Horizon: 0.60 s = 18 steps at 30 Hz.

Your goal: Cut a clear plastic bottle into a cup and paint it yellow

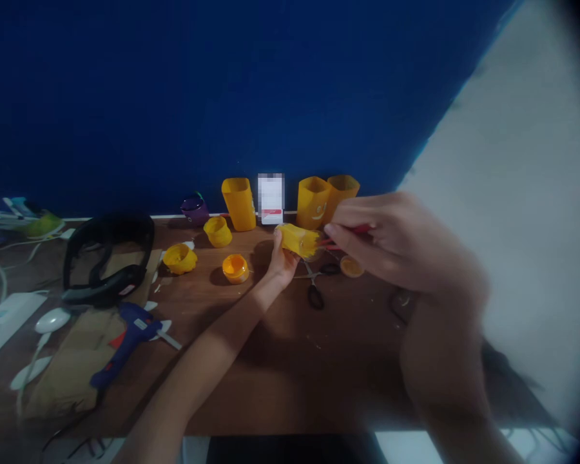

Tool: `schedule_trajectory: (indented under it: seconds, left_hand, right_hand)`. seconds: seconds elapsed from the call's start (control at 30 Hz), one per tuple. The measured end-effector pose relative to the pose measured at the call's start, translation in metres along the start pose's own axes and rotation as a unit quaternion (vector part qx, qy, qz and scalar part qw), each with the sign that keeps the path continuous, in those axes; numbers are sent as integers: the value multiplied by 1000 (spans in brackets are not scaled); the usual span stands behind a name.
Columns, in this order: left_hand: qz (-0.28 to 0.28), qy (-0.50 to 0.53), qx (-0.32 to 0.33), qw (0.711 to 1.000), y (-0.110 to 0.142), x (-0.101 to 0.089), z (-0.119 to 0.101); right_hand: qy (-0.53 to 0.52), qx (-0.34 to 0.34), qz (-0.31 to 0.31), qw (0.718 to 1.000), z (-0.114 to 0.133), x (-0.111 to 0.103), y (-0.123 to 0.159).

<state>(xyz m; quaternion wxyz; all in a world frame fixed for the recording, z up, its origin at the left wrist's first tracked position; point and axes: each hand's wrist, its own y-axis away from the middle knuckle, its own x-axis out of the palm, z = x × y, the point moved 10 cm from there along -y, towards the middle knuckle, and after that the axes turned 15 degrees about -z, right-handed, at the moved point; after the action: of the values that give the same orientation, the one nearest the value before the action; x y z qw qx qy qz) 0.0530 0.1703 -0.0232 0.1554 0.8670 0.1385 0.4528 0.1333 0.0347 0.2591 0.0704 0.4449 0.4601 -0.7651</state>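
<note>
My left hand (283, 263) is closed around a small yellow-painted piece (298, 240) with a jagged right edge, held above the table. Pinched in my right hand (391, 241) is a paintbrush with a thin red handle (362, 229); its tip end is at the jagged side of the yellow piece, and whether it touches cannot be made out. An open jar of orange-yellow paint (235, 269) stands to the left of my left hand. Scissors (313, 283) lie below the hands, beside a round orange lid (352, 267).
Yellow containers (239, 205) and a lit phone (271, 200) stand along the blue wall. Two small yellow cups (180, 259) and a purple cup (194, 209) are on the left. A blue glue gun (135, 322) lies on cardboard (72, 367) near a black headset (107, 283).
</note>
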Motion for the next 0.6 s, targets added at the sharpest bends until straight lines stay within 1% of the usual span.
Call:
schedule_trajectory:
  seconds: [0.13,0.2,0.23,0.27,0.33,0.4,0.47,0.53,0.6]
  left_hand:
    - [-6,17,-6,1000,-1,-2,-4]
    - [-9,17,-8,1000,-2,-2,-4]
    - [-10,15,-10,1000,-3,-3,-4]
    - [-11,13,-11,1000,-3,-3,-3]
    - [-9,9,-9,1000,-3,-3,-2]
    - [-2,4,1,1000,-1,-2,-2]
    - [6,-1,14,1000,0,-1,-3]
    - [7,-6,19,1000,1,-2,-3]
    - [2,-8,21,1000,0,-5,-3]
  right_hand:
    - [-1,-21,-71,997,13,-26,2]
    - [2,-27,-94,995,15,-30,2]
    - [2,-34,-94,995,16,-29,1]
    - [1,-40,-88,995,16,-26,0]
    - [2,-41,-53,998,11,-13,-4]
    - [11,-23,-7,1000,2,2,-7]
    - [21,-3,22,1000,-7,12,-7]
    - [28,4,30,999,-11,14,-6]
    - [35,6,25,999,-12,11,-4]
